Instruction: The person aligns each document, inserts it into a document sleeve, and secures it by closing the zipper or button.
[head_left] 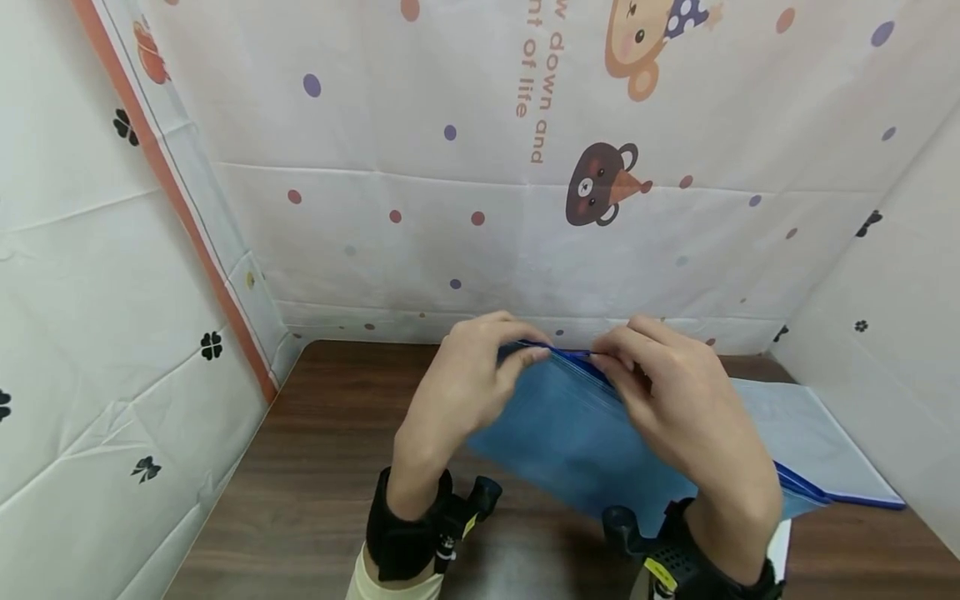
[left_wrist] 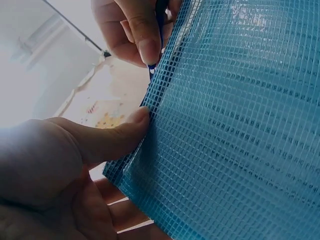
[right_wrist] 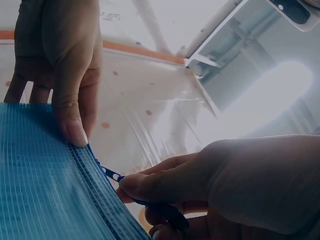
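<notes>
I hold a blue mesh zipper pouch (head_left: 570, 433) tilted above the brown table (head_left: 315, 467), its zipper edge uppermost. My left hand (head_left: 480, 375) pinches the pouch's top left corner, with the thumb (left_wrist: 120, 135) pressed on the mesh (left_wrist: 240, 125). My right hand (head_left: 660, 383) is just to its right on the same edge. There it pinches the small blue zipper pull (right_wrist: 112, 174) between thumb and fingers. In the right wrist view the left hand (right_wrist: 60, 65) grips the pouch's edge (right_wrist: 40, 180) just above the pull. Printed paper shows faintly through the mesh.
A second, paler blue translucent pouch (head_left: 817, 433) lies flat on the table at the right, under the held one. Patterned white sheets (head_left: 450, 167) wall in the table at the back, left and right. Black wrist-mounted cameras (head_left: 420, 533) sit on both forearms.
</notes>
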